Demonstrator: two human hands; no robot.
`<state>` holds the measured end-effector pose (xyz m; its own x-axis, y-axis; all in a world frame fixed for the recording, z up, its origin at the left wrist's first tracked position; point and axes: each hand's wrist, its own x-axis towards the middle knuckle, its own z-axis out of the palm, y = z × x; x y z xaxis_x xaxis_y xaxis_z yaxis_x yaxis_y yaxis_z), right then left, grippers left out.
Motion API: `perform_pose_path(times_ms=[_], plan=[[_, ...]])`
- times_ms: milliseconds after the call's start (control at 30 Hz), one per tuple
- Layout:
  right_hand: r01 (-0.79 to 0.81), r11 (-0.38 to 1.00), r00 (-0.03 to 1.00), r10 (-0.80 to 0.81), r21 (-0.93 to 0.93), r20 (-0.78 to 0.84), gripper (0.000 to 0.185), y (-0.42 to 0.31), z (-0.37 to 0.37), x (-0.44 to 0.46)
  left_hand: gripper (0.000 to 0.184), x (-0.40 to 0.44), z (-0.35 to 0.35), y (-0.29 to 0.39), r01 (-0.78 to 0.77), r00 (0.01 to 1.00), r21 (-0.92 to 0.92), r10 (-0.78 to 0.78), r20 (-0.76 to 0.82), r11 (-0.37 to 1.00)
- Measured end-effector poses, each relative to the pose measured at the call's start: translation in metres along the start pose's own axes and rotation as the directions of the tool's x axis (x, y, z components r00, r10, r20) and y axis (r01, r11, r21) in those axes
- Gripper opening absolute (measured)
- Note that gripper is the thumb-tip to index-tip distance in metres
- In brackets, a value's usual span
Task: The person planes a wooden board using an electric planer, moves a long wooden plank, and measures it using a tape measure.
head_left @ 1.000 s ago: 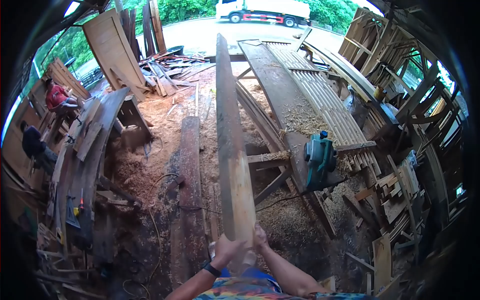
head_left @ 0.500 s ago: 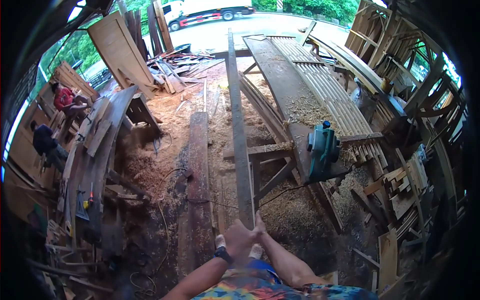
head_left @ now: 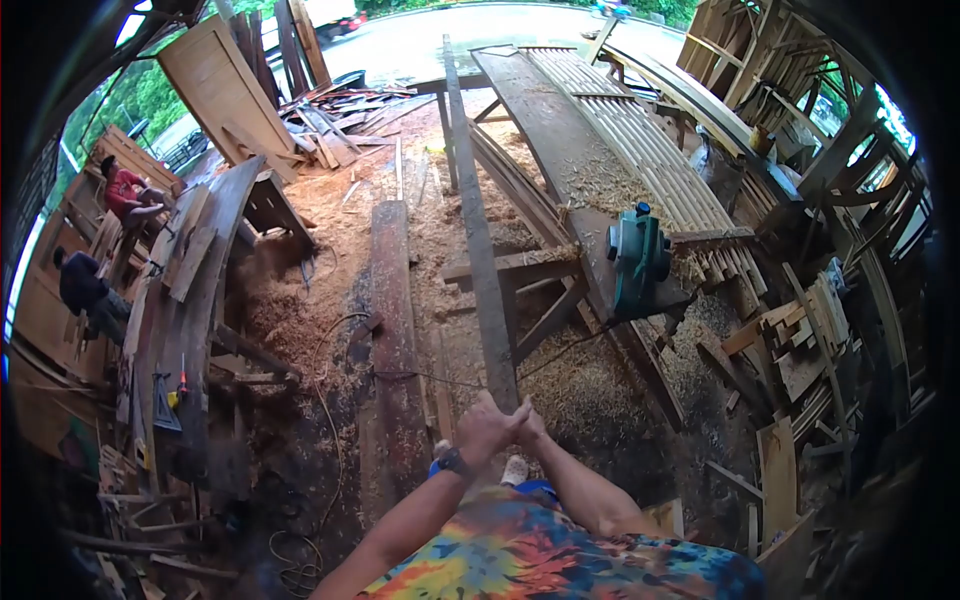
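Observation:
A long, narrow wooden board (head_left: 480, 235) stretches away from the body, its near end between both hands. My left hand (head_left: 487, 425), below a dark wristband, is closed on the left side of that end. Against it on the right, my right hand (head_left: 530, 425) grips the same end. The board's narrow face is turned up, beside the workbench (head_left: 545, 135). A green power planer (head_left: 638, 262) rests on the bench's near end, among shavings.
A wide plank (head_left: 395, 340) lies on the shaving-covered floor, with a cord (head_left: 333, 420) beside it. Two people, one in red (head_left: 122, 190) and one in dark clothes (head_left: 85, 283), are at the left behind another bench (head_left: 200, 270). Scrap wood (head_left: 800, 345) is piled right.
The board has turned from its broad face onto its narrow face, and its near end has moved up in view with both hands. Both hands keep hold. The truck outside has moved left.

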<state>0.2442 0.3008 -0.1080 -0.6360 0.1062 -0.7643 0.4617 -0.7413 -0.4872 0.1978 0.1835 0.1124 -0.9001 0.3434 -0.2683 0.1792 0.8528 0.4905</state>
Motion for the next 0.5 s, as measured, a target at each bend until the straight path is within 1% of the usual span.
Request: perform_pose_path(times_ms=[33,67,100,167,233,267,300,333,433,467,500], plan=[[-0.064,0.996,0.995,0.059,-0.057,-0.08,0.077,0.008,-0.012,-0.006,0.091,0.0,-0.002,-0.002,-0.024,0.999,-0.014,0.024,0.023,1.0],[-0.092,0.996,0.996,0.092,-0.012,0.014,0.072,0.013,-0.024,-0.008,0.091,0.001,-0.005,-0.005,-0.043,0.998,-0.032,0.044,0.048,0.999],[-0.079,0.991,0.992,0.067,-0.11,-0.109,0.065,-0.002,-0.006,-0.052,0.091,0.0,-0.006,-0.011,-0.053,0.996,-0.053,0.057,0.074,0.997],[-0.029,0.99,0.995,0.017,-0.135,-0.095,0.054,0.018,-0.045,-0.025,0.085,0.001,-0.008,-0.023,-0.116,0.99,-0.141,0.126,0.063,0.983],[0.109,0.993,0.991,-0.112,-0.052,-0.071,0.023,0.0,-0.037,-0.07,0.079,-0.01,-0.009,-0.044,-0.163,0.981,-0.218,0.181,0.064,0.962],[0.185,0.98,0.976,-0.192,-0.072,-0.107,0.018,-0.006,-0.028,-0.089,0.073,-0.015,-0.011,-0.055,-0.151,0.984,-0.267,0.169,0.047,0.952],[0.268,0.959,0.95,-0.28,-0.096,-0.141,0.016,-0.016,-0.022,-0.105,0.067,-0.017,-0.015,-0.063,-0.149,0.986,-0.317,0.165,0.025,0.937],[0.307,0.948,0.939,-0.317,-0.086,-0.138,0.015,-0.025,-0.017,-0.12,0.06,-0.018,-0.017,-0.069,-0.152,0.986,-0.367,0.164,0.001,0.917],[0.373,0.927,0.927,-0.374,-0.02,-0.018,0.016,-0.046,-0.014,-0.14,0.046,-0.026,-0.034,-0.071,-0.173,0.973,-0.372,0.216,0.077,0.912],[0.381,0.924,0.924,-0.381,0.011,0.019,0.016,-0.052,-0.008,-0.145,0.039,-0.028,-0.038,-0.069,-0.204,0.969,-0.357,0.239,0.055,0.911],[0.378,0.925,0.924,-0.374,-0.038,0.083,0.017,-0.059,-0.003,-0.148,0.035,-0.03,-0.043,-0.066,-0.312,0.945,-0.336,0.326,-0.016,0.889]])
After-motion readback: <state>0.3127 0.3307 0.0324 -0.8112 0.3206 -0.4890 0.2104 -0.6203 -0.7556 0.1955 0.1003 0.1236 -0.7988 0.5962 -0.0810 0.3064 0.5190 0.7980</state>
